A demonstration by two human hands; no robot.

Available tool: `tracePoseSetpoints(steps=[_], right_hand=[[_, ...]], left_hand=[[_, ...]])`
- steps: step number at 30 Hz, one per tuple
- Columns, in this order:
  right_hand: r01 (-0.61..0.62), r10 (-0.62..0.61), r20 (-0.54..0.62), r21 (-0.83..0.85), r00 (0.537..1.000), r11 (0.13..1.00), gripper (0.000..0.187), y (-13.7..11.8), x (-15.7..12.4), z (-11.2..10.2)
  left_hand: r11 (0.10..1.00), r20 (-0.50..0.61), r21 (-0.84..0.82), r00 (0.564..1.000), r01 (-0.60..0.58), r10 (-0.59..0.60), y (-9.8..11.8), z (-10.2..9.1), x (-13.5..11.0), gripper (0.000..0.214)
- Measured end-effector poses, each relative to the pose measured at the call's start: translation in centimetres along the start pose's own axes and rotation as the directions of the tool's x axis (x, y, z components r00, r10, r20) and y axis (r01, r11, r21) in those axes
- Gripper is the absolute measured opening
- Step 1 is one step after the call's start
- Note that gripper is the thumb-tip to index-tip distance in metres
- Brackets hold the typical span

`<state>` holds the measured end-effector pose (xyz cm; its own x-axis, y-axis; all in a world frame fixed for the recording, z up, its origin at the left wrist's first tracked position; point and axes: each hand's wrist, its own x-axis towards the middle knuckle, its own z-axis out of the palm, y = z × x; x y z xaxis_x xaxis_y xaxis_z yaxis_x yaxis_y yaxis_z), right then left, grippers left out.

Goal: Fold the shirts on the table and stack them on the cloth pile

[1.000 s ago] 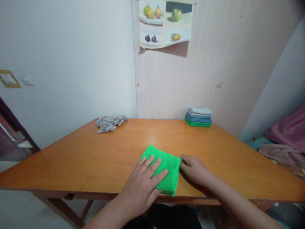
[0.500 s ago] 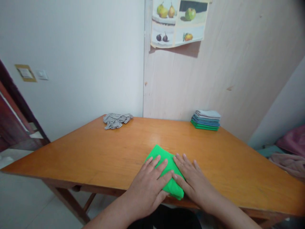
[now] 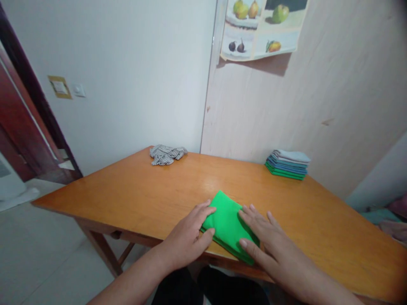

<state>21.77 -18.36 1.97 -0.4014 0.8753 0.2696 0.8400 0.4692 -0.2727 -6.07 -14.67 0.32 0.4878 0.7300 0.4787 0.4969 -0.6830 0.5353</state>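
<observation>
A bright green folded cloth (image 3: 227, 220) lies at the near edge of the table, its layers showing along the front side. At its left side is my left hand (image 3: 189, 235), fingertips and thumb apart and resting on the cloth's margin. My right hand (image 3: 270, 241) lies over the right end with fingers stretched out, covering that corner. Neither hand is closed around the cloth.
A stack of folded cloths (image 3: 288, 164), green, blue and grey, stands at the table's back right. Crumpled striped fabric (image 3: 167, 154) lies at the back left. The wooden table (image 3: 127, 195) meets a wall behind, where a fruit picture (image 3: 263, 29) hangs.
My left hand has slid from the top of the green cloth to its left edge, uncovering the middle. My right hand stays on the right side. The view has turned slightly left.
</observation>
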Motion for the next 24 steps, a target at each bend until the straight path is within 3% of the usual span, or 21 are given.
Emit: tracePoseSetpoints(steps=[7,11,14,19,24], right_hand=[[0.031,-0.027,0.097,-0.050,0.995,0.998,0.049,1.6,1.0,-1.4],[-0.054,0.054,-0.006,0.042,0.999,0.998,0.048,0.8,3.2,-2.5],[-0.108,0.115,-0.054,0.105,0.992,0.989,0.055,-0.2,5.1,-1.5],[-0.158,0.165,-0.042,0.145,0.985,0.977,0.061,0.1,6.5,2.2],[-0.222,0.246,-0.065,0.256,0.967,0.941,0.064,0.9,5.7,3.0]], left_hand=[[0.999,0.048,-0.021,0.998,0.037,-0.036,2.1,1.6,-0.8,0.061],[0.992,0.050,-0.066,0.993,0.108,-0.105,2.6,2.2,-1.0,0.064],[0.978,0.034,-0.145,0.988,0.152,-0.149,2.3,2.3,-1.0,0.060],[0.918,-0.018,-0.355,0.981,0.175,-0.194,1.1,1.8,-0.3,0.047],[0.904,-0.044,-0.324,0.950,0.278,-0.308,-1.6,1.1,1.6,0.033]])
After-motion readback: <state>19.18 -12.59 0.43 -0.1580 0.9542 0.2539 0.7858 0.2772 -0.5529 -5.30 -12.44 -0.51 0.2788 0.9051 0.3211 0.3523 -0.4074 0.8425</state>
